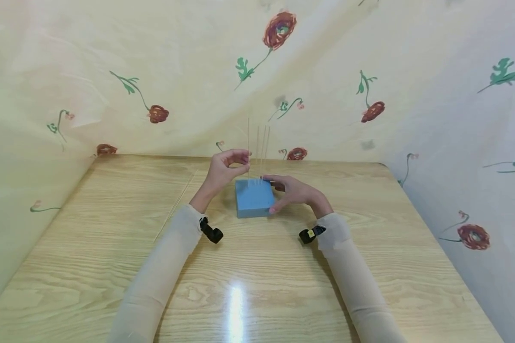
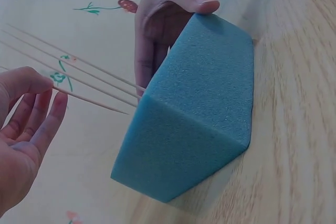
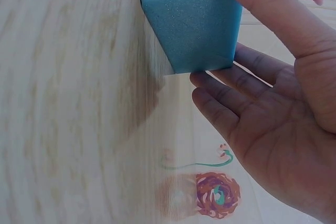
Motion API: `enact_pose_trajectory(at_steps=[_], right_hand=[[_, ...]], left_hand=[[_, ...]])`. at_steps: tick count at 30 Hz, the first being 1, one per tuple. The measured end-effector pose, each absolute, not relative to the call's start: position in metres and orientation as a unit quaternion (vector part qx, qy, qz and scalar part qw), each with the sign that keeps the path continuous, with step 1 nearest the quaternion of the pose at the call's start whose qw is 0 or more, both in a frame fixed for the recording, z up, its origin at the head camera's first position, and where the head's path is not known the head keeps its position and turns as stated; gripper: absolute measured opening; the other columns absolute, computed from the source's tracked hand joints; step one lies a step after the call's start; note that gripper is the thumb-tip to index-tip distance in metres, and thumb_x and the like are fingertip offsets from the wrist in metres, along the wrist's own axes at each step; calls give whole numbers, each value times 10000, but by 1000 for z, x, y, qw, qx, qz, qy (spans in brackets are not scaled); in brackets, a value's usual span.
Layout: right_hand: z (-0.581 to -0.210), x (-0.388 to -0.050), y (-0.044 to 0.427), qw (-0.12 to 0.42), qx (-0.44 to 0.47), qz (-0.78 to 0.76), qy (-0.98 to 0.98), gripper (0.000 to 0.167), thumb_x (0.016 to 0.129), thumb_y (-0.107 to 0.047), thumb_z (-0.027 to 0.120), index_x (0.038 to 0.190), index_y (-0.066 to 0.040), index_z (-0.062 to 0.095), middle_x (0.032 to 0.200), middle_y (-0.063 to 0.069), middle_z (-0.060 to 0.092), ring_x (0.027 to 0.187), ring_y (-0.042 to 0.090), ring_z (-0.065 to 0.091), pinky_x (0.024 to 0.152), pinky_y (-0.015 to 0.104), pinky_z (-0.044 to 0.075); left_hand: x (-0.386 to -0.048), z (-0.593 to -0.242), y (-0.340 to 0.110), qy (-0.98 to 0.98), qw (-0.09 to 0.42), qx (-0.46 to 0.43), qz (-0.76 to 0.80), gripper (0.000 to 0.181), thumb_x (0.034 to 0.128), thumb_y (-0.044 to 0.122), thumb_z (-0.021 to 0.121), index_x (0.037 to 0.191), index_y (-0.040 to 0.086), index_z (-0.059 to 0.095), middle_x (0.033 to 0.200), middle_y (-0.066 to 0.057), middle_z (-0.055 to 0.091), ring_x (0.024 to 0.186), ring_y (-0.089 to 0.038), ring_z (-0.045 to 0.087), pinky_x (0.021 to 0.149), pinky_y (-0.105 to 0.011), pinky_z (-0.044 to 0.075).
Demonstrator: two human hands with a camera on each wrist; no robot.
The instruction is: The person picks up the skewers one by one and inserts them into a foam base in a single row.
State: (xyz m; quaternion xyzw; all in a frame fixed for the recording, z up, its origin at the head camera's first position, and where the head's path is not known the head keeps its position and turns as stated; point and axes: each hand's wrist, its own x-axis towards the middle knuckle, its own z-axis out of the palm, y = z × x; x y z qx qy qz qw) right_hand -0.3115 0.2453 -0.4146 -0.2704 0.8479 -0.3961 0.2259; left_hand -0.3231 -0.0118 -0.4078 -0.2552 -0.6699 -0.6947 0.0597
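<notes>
A blue foam block (image 1: 255, 196) sits on the table with three thin wooden skewers (image 2: 79, 65) standing in it near its far edge. My left hand (image 1: 225, 169) pinches another wooden skewer (image 2: 92, 100) between thumb and fingertips. In the left wrist view, that skewer's pointed tip is close to the block's top edge, beside the standing ones; I cannot tell whether it touches. My right hand (image 1: 298, 191) holds the block at its right side, thumb on the near corner and fingers around the far side. Its fingers (image 3: 226, 90) reach behind the block in the right wrist view.
More thin skewers (image 1: 176, 206) lie on the wooden table (image 1: 257, 257) to the left, partly beside the left sleeve. A flowered cloth (image 1: 189, 71) hangs behind the table and along its sides. Each wrist wears a small black camera (image 1: 212, 232).
</notes>
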Motion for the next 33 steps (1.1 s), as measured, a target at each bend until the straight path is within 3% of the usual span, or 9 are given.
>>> enact_pose_trajectory(at_steps=[5,12,19,26,33], right_hand=[[-411,-313,245,226,-270,-399,846,1050,757,-155,919,1599,-62,299,1665,144,296,1532,380,293,1257,522,263],[-412,-315,247,228,-269,-400,846,1049,756,-143,918,1600,-65,299,1664,144,298,1532,378,294,1257,522,262],[-414,-315,246,230,-268,-402,845,1059,751,-147,922,1600,-60,295,1666,141,294,1536,370,286,1258,515,263],[-414,-314,247,232,-269,-404,843,1056,757,-152,918,1599,-46,290,1666,156,289,1536,379,283,1257,522,262],[-415,-315,246,231,-267,-399,846,1062,756,-158,921,1601,-50,286,1665,150,294,1531,379,297,1254,523,269]], left_hand=[[-324,-406,-10,-667,67,-255,-697,275,893,-34,739,1162,-72,698,990,14,721,917,-146,692,904,-269,580],[-325,-407,-7,-667,69,-262,-694,290,899,-44,728,1176,-110,674,1026,-53,725,914,-99,680,906,-262,577],[-326,-411,-5,-667,71,-258,-696,274,899,-50,725,1167,-88,682,1024,-52,727,917,-104,681,960,-384,573],[-324,-413,-3,-667,74,-255,-696,267,898,-39,733,1154,-96,686,1015,-57,725,918,-126,681,918,-271,575],[-324,-413,-3,-671,83,-254,-691,245,897,-53,726,1140,-78,695,1036,-109,725,903,-68,677,977,-393,567]])
